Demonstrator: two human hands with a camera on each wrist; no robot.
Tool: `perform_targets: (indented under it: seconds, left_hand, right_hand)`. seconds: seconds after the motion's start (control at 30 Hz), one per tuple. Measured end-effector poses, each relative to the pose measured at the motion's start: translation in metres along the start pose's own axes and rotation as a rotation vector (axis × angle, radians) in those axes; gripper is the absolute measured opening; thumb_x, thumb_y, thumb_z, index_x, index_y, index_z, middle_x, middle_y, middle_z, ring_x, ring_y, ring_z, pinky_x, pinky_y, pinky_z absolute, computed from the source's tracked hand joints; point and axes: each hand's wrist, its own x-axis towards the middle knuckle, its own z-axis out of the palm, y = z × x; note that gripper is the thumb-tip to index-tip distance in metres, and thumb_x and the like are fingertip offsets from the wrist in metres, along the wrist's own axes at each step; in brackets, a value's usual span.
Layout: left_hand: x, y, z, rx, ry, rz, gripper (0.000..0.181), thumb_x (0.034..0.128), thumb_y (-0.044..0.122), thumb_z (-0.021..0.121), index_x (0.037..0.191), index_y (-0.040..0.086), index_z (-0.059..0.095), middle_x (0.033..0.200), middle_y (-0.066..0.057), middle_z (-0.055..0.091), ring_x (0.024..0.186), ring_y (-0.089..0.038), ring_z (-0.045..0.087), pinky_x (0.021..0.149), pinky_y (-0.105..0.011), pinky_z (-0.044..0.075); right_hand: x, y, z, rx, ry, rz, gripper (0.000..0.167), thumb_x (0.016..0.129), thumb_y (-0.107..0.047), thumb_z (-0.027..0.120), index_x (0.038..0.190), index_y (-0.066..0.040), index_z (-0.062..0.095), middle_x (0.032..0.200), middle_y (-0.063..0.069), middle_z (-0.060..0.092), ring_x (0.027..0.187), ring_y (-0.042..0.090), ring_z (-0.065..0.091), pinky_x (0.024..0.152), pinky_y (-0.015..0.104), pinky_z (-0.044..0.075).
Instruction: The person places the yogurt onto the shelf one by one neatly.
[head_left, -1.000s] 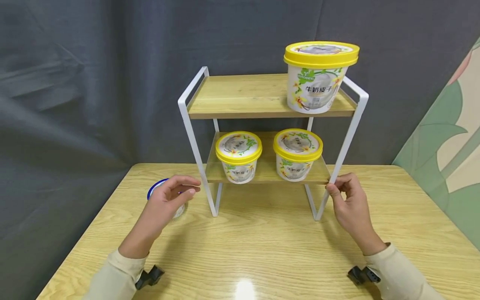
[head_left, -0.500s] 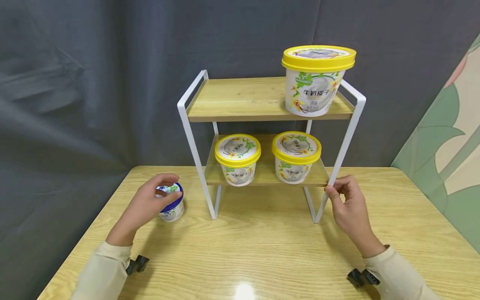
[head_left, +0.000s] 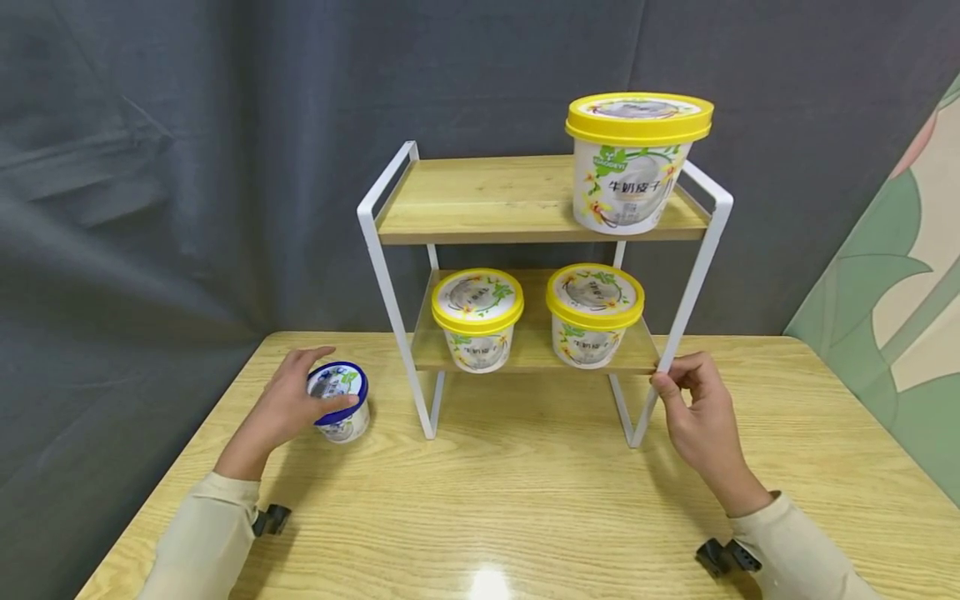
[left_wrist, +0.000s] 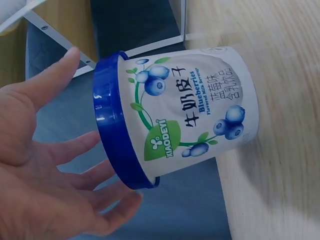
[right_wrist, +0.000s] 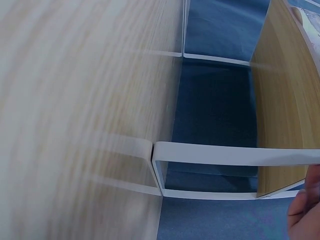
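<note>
A paper tub with a blue lid [head_left: 341, 427] and blueberry print stands upright on the table, left of the rack. My left hand [head_left: 288, 404] is spread around its lid, thumb on the near side and fingers on the far side. In the left wrist view the thumb [left_wrist: 62, 70] is apart from the tub [left_wrist: 185, 110]; whether the fingertips touch the lid I cannot tell. My right hand [head_left: 701, 417] pinches the right front leg of a white-framed two-tier rack [head_left: 686, 308] beside the lower shelf. The right wrist view catches only part of that hand [right_wrist: 306, 210].
On the rack's lower shelf [head_left: 536, 354] sit two yellow-lidded tubs, a left one [head_left: 480, 321] and a right one [head_left: 592, 317]. A larger yellow-lidded tub [head_left: 633, 167] stands on the upper shelf's right end. A dark curtain [head_left: 225, 167] hangs behind the wooden table [head_left: 487, 500].
My left hand has moved left, away from the rack's left leg, to the blue-lidded tub, its fingers spreading around the lid. The right hand keeps its place on the rack leg.
</note>
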Motion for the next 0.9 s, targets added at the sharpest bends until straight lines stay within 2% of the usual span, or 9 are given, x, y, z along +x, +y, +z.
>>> perform_targets:
  seconds: [0.1, 0.2, 0.33, 0.57, 0.9]
  left_hand:
    - [0.001, -0.002, 0.001, 0.037, -0.003, -0.002, 0.097, 0.0774, 0.04, 0.084, 0.152, 0.006, 0.034, 0.152, -0.032, 0.03, 0.136, -0.053, 0.032, 0.102, -0.072, 0.025]
    - [0.001, -0.004, 0.001, 0.062, -0.028, -0.009, 0.102, 0.0752, 0.041, 0.086, 0.153, 0.004, 0.032, 0.15, -0.034, 0.033, 0.135, -0.054, 0.035, 0.104, -0.071, 0.029]
    - [0.002, -0.006, 0.002, 0.075, -0.051, -0.003, 0.103, 0.0751, 0.038, 0.087, 0.152, -0.002, 0.032, 0.148, -0.036, 0.036, 0.133, -0.054, 0.038, 0.105, -0.067, 0.036]
    - [0.001, -0.002, 0.003, 0.087, -0.076, 0.0, 0.103, 0.0734, 0.039, 0.088, 0.151, -0.003, 0.034, 0.147, -0.035, 0.038, 0.132, -0.053, 0.039, 0.105, -0.067, 0.037]
    - [-0.007, 0.01, 0.01, 0.129, -0.122, 0.084, 0.098, 0.0675, 0.044, 0.091, 0.144, 0.002, 0.048, 0.133, -0.026, 0.049, 0.117, -0.042, 0.049, 0.092, -0.059, 0.047]
  right_hand:
    - [0.0, 0.001, 0.0, -0.001, 0.001, -0.003, 0.016, 0.087, 0.02, 0.059, 0.101, 0.014, 0.052, 0.09, -0.019, 0.055, 0.076, -0.003, 0.054, 0.07, 0.008, 0.042]
    - [0.0, 0.001, 0.001, -0.006, 0.0, 0.0, 0.016, 0.087, 0.019, 0.059, 0.101, 0.014, 0.052, 0.09, -0.019, 0.055, 0.076, -0.003, 0.054, 0.071, 0.008, 0.042]
    - [0.0, 0.0, 0.0, -0.014, -0.002, 0.004, 0.016, 0.087, 0.019, 0.059, 0.1, 0.014, 0.052, 0.09, -0.019, 0.055, 0.076, -0.003, 0.054, 0.07, 0.008, 0.042]
    - [-0.001, 0.003, 0.0, -0.009, 0.0, -0.009, 0.017, 0.086, 0.02, 0.059, 0.1, 0.014, 0.052, 0.09, -0.019, 0.055, 0.076, -0.003, 0.054, 0.07, 0.008, 0.042]
    - [0.0, 0.001, 0.0, -0.007, -0.001, -0.002, 0.017, 0.087, 0.02, 0.059, 0.1, 0.014, 0.051, 0.09, -0.019, 0.055, 0.076, -0.003, 0.053, 0.071, 0.008, 0.042]
